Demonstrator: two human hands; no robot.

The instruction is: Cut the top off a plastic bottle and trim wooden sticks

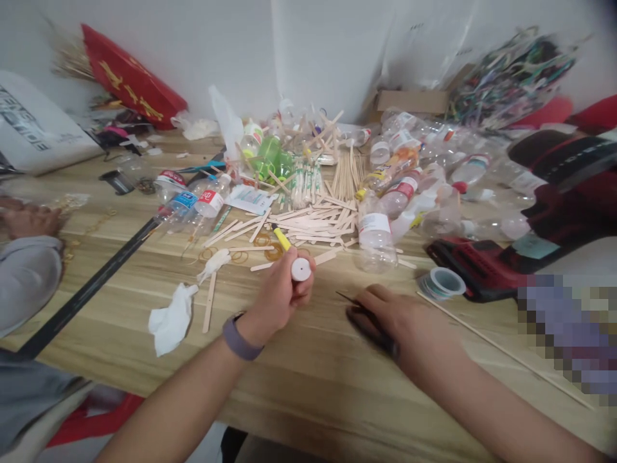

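My left hand [279,289] is closed around a small white bottle cap [301,270] with a dark hole in its middle. A slim yellow, black-ended piece, perhaps a marker [282,238], sticks out beyond the same fingers; whether they grip it I cannot tell. Under my right hand [395,315] is a pair of black-handled scissors [369,328], blurred, its thin point toward the cap. The fingers curl over the handles, just above the wooden table [308,379]. Beyond my left hand lie rubber bands [238,257] and flat craft sticks [313,222].
Plastic bottles [376,241] crowd the back right, beside a red-black power drill [486,263] and a solder-like spool [441,283]. A thin wooden skewer [506,350] lies at right. Crumpled tissue [173,318] and a black strip [96,286] are at left, near another person's hand [31,218].
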